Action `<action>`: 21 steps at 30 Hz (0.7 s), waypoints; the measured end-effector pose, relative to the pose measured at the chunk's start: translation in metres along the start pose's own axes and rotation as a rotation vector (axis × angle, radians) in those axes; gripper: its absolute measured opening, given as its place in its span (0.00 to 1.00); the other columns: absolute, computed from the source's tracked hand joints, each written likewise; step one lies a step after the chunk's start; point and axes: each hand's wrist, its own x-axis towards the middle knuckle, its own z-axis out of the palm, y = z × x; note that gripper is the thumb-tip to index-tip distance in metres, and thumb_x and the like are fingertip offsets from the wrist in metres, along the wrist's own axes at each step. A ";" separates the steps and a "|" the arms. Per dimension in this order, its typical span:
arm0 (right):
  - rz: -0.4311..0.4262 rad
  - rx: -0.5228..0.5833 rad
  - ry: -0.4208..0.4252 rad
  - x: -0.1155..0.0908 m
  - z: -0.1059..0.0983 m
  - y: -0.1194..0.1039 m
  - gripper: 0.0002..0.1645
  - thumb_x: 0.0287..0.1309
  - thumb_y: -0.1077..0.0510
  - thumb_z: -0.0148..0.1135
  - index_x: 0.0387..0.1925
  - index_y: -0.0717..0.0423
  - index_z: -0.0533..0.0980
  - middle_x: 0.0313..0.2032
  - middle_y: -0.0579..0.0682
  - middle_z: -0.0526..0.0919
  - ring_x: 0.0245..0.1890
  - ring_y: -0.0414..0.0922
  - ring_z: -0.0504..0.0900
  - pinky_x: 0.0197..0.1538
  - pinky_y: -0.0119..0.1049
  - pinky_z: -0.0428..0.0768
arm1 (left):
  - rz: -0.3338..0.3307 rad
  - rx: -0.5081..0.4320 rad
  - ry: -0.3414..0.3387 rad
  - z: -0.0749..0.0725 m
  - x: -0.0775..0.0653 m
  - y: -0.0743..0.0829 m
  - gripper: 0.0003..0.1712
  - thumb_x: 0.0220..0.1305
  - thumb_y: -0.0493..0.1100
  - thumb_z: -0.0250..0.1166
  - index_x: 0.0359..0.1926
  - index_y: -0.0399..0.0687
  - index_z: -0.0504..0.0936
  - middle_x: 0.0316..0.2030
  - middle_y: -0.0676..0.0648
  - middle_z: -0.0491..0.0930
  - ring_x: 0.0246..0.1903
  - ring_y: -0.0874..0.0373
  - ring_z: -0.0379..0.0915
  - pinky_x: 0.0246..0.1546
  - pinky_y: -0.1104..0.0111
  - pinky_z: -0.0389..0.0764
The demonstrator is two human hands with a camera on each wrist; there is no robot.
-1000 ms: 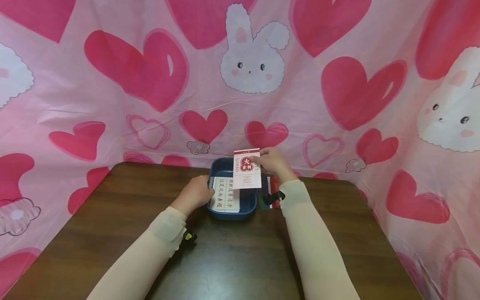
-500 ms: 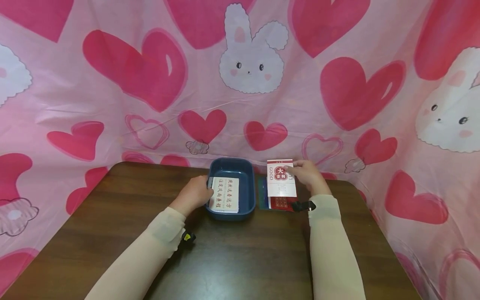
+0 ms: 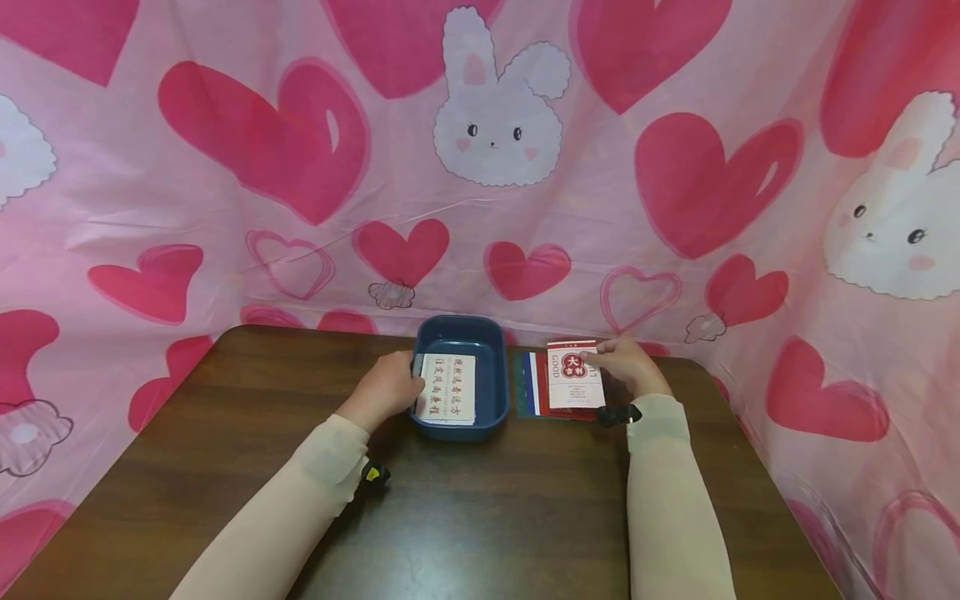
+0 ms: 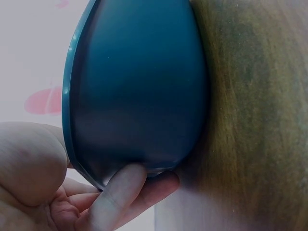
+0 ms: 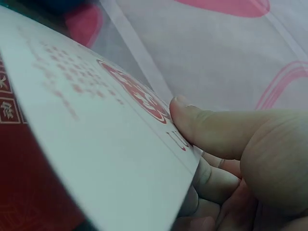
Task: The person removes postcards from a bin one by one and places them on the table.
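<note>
While the right hand (image 3: 626, 362) pinches a white card (image 3: 575, 375) by its right edge, thumb on the printed face and fingers curled underneath, the card stands slightly tilted above a red card (image 5: 33, 178) on the pile to the bin's right. Whether its far edge touches that pile I cannot tell. The step in hand looks like settling this card onto the pile; the next move probably calls for levelling it, then loosening the thumb without dragging what lies beneath. Under the red card, a blue strip (image 3: 528, 383) and a green sheet (image 3: 520, 387) peek out on the left, lying on the wooden table (image 3: 480, 517).

Over at the bin, the left hand (image 3: 384, 387) is closed round its left wall, thumb over the rim and fingers outside, presumably steadying it. The blue bin (image 3: 461, 432) sits upright, holding pale printed cards (image 3: 447, 387) in its near left part; how many I cannot tell. Bare floor shows at the far end and along the right.
</note>
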 end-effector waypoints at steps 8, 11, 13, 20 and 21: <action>0.024 0.034 -0.007 0.005 0.007 0.007 0.26 0.75 0.48 0.75 0.58 0.66 0.83 0.36 0.46 0.85 0.37 0.46 0.78 0.41 0.37 0.77 | -0.013 0.003 -0.007 -0.001 0.001 0.000 0.31 0.81 0.43 0.68 0.77 0.34 0.76 0.66 0.34 0.85 0.55 0.40 0.83 0.74 0.38 0.82; 0.018 0.028 -0.005 0.007 0.010 0.008 0.24 0.75 0.49 0.76 0.56 0.65 0.84 0.37 0.47 0.86 0.39 0.47 0.80 0.43 0.38 0.78 | -0.013 0.005 -0.009 -0.002 0.001 0.000 0.31 0.81 0.43 0.68 0.77 0.34 0.76 0.67 0.34 0.85 0.55 0.40 0.83 0.74 0.38 0.82; 0.022 0.007 -0.008 0.008 0.011 0.009 0.24 0.74 0.48 0.76 0.55 0.64 0.84 0.41 0.49 0.87 0.43 0.49 0.81 0.46 0.41 0.79 | -0.011 0.007 -0.008 -0.002 0.001 0.001 0.31 0.81 0.43 0.68 0.77 0.35 0.77 0.67 0.34 0.85 0.55 0.40 0.83 0.74 0.38 0.82; 0.019 -0.143 0.019 0.010 0.014 0.008 0.21 0.74 0.44 0.77 0.46 0.61 0.87 0.38 0.52 0.88 0.43 0.51 0.80 0.46 0.42 0.80 | 0.001 0.006 -0.002 -0.001 0.000 0.000 0.30 0.80 0.43 0.68 0.76 0.34 0.78 0.63 0.34 0.87 0.53 0.41 0.83 0.72 0.39 0.83; 0.013 -0.158 0.025 0.010 0.015 0.008 0.20 0.73 0.45 0.77 0.42 0.60 0.86 0.35 0.51 0.87 0.40 0.50 0.80 0.44 0.41 0.79 | 0.003 0.006 -0.001 -0.001 0.000 0.000 0.30 0.80 0.43 0.68 0.75 0.34 0.78 0.63 0.35 0.87 0.53 0.41 0.83 0.72 0.39 0.84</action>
